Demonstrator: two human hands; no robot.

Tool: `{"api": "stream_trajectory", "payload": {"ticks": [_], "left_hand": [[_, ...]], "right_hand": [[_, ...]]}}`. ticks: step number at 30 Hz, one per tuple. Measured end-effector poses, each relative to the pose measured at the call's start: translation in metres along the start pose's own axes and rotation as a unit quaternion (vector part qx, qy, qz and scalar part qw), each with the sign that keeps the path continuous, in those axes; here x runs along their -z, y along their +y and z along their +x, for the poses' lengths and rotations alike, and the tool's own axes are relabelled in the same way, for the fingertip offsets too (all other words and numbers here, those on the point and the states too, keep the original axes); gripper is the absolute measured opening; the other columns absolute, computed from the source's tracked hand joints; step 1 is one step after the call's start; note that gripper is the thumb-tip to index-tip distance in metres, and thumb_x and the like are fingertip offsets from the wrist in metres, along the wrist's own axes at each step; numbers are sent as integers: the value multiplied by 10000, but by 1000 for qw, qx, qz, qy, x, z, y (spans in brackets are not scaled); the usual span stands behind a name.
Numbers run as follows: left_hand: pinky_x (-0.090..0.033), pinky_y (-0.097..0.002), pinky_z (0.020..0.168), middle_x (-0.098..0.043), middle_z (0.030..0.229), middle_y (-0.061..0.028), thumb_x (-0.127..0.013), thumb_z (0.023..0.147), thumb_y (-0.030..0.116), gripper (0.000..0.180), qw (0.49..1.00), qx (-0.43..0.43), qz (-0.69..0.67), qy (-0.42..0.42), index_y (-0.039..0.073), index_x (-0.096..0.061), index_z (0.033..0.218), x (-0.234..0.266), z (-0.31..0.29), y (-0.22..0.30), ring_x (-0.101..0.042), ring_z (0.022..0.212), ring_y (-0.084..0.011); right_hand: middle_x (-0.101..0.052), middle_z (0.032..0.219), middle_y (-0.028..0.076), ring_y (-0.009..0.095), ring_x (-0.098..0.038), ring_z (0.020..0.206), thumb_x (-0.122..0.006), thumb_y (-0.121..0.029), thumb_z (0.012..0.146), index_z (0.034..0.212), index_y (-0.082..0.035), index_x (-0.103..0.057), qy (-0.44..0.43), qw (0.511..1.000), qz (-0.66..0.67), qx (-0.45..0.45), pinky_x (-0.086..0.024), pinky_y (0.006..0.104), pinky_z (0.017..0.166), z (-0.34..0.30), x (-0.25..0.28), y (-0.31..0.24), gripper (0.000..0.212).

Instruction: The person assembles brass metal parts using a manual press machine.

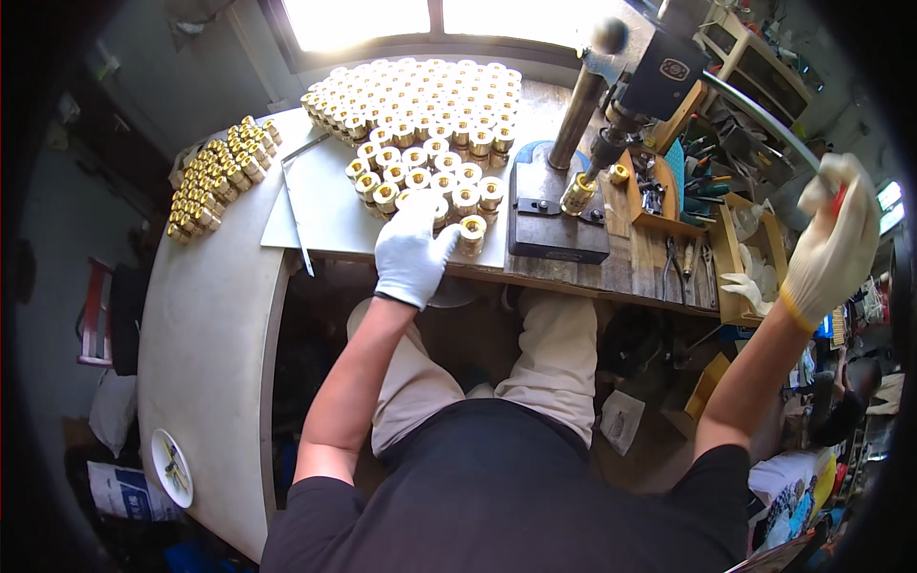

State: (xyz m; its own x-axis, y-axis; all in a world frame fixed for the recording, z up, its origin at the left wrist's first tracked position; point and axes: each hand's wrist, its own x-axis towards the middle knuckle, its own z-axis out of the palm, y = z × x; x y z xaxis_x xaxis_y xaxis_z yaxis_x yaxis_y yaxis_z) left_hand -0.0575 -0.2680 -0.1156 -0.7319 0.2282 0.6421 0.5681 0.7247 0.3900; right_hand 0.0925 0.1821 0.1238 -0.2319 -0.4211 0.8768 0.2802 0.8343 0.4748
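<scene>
My left hand [411,250], in a white glove, is at the near edge of a cluster of brass fittings [416,179]. Its thumb is spread from the fingers, beside one fitting [439,208]; the fingertips are partly hidden. A single brass fitting [471,235] stands just right of the thumb. Raised at the far right, my gloved right hand [833,229] is closed around the end of the press lever [764,116], where a bit of red shows. Under the spindle of the bench press [604,143], another brass fitting [578,193] sits on the dark base [559,241].
Rows of fittings [420,91] fill the back of the white board [315,224]; more brass pieces [224,177] lie left on the grey table [205,334]. Pliers [671,267] and a wooden box with gloves [755,272] are right of the press. A plate [172,468] sits lower left.
</scene>
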Motion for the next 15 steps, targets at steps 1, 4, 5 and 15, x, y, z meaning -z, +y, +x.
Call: {"api": "stream_trajectory", "payload": {"ticks": [1,4,5,15], "left_hand": [[-596,-458,911,-737,1187,-204,-862,885,254,486,999,5,24,-28,19,-708,1281,-6,1,-9,-741,1040,-395],[-585,-464,919,-738,1191,-183,-846,888,249,448,997,4,66,-51,53,-717,1269,-16,4,-19,-738,1051,-378],[-579,-466,938,-735,1200,-179,-842,889,225,454,997,-6,65,-34,62,-718,1294,-14,0,-22,-728,1084,-376],[-557,-403,1031,-691,1242,-158,-814,892,-13,412,988,67,-105,88,24,-711,1289,4,-56,-25,-700,1145,-333]], "right_hand": [[-752,1329,103,268,-758,1158,-796,-24,944,1501,-123,-639,-20,1000,15,-13,-666,342,980,24,-9,9,587],[-768,1333,118,245,-782,1089,-775,-209,1010,1538,-184,-630,-14,998,-67,11,-649,395,984,60,-46,40,548],[-776,1311,111,223,-773,1067,-772,-218,1026,1492,-123,-660,-26,936,293,-193,-638,374,971,66,-47,12,488],[-743,1072,151,284,-735,943,-907,-350,877,1256,-26,-750,-389,725,481,-302,-591,382,882,-83,-83,-211,523]]}}
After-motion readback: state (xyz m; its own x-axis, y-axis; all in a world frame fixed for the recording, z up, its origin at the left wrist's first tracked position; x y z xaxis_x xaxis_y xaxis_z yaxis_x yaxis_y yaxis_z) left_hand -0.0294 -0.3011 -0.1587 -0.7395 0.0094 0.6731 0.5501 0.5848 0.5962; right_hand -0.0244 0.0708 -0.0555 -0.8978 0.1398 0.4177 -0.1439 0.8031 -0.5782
